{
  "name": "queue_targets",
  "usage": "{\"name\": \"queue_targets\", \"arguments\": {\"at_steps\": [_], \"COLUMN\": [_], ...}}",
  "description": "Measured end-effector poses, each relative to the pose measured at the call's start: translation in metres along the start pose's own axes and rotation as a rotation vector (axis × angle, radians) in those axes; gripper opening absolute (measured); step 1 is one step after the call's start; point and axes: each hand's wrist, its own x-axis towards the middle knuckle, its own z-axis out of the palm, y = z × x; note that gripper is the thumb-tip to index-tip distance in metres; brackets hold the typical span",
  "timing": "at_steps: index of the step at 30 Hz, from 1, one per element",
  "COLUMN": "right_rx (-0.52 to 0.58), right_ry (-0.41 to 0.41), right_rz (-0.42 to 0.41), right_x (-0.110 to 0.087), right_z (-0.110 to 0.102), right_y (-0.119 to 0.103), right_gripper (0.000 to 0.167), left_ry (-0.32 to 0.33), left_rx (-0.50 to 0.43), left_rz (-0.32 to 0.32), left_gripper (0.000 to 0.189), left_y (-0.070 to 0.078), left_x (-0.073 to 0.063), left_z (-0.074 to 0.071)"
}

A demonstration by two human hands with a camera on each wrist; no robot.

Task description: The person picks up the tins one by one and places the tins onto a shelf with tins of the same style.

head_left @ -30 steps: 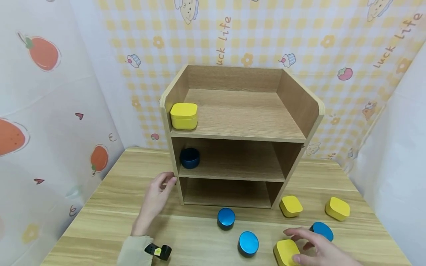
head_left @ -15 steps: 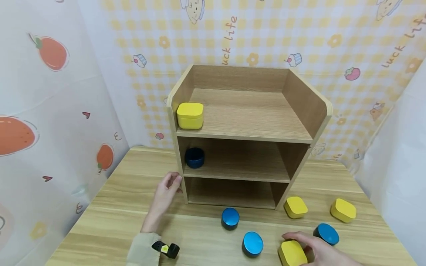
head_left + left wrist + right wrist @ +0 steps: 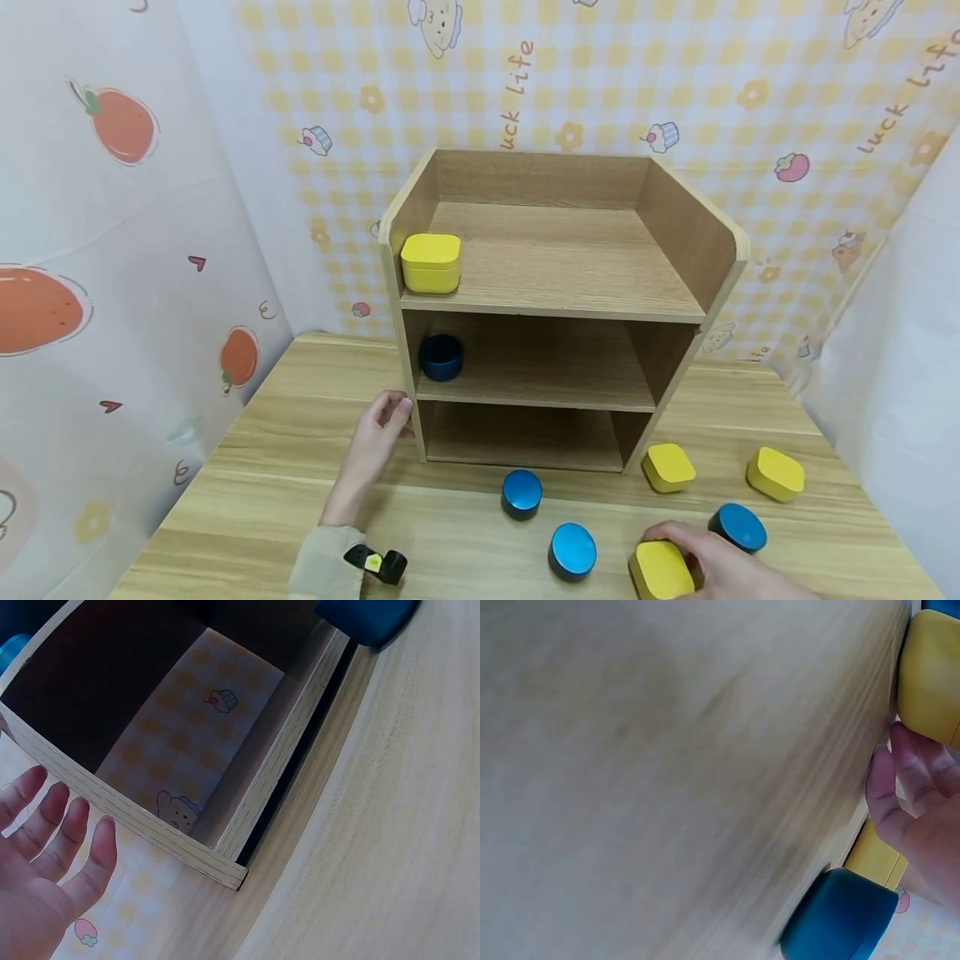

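Observation:
Low at the right of the head view, my right hand [image 3: 723, 567] holds a yellow rounded-square box [image 3: 660, 571] that rests on the table; fingers lie along its far side and the thumb is mostly out of sight. In the right wrist view the fingertips meet the lower edge of that yellow box [image 3: 930, 675]. My left hand [image 3: 375, 429] is at the left side panel of a wooden shelf unit [image 3: 570, 258], its fingers loosely bent and holding nothing. In the left wrist view, the left hand [image 3: 52, 862] lies beside the panel edge; contact is unclear.
Another yellow box [image 3: 431, 265] sits on the top shelf's left end, and a dark blue round tin [image 3: 441, 358] on the middle shelf. Blue tins [image 3: 521, 492] stand before the unit; a blue tin [image 3: 738, 527] and two yellow boxes [image 3: 669, 467] stand at right.
My right hand's fingers have closed in around the near yellow box. The head view has shifted slightly, while my left hand keeps its place by the shelf's side.

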Motion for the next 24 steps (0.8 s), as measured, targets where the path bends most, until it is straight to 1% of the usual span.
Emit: {"name": "queue_targets", "arguments": {"at_steps": [4,6,9,13,15,18,24], "right_rx": [-0.067,-0.107,-0.149,-0.19,-0.213,-0.271,-0.466], "right_ry": [0.027,0.039,0.048,0.064,0.078,0.119,0.257], "right_rz": [-0.008,0.003,0.073,0.19,0.214,0.178,-0.087], "right_x": [0.002,0.003,0.006,0.009,0.01,0.014,0.026], "right_z": [-0.001,-0.002,-0.005,-0.01,-0.012,-0.014,-0.019], "right_y": [-0.006,-0.011,-0.021,-0.04,-0.048,-0.057,-0.073], "right_gripper": [0.051,0.053,0.057,0.063,0.064,0.063,0.062], "left_ry": [0.001,0.002,0.005,0.008,0.008,0.005,0.005], "left_rx": [-0.003,-0.003,0.0,0.004,0.005,0.002,0.003], "left_rz": [0.007,0.008,0.006,0.009,0.016,0.028,0.03], "left_gripper": [0.026,0.026,0.026,0.024,0.024,0.025,0.025], "left_y": [0.001,0.002,0.002,0.001,0.001,0.001,0.0], "left_x": [0.001,0.0,-0.001,-0.001,-0.001,-0.001,-0.002], "left_z": [0.001,0.001,0.001,0.001,0.001,0.001,0.001]}}
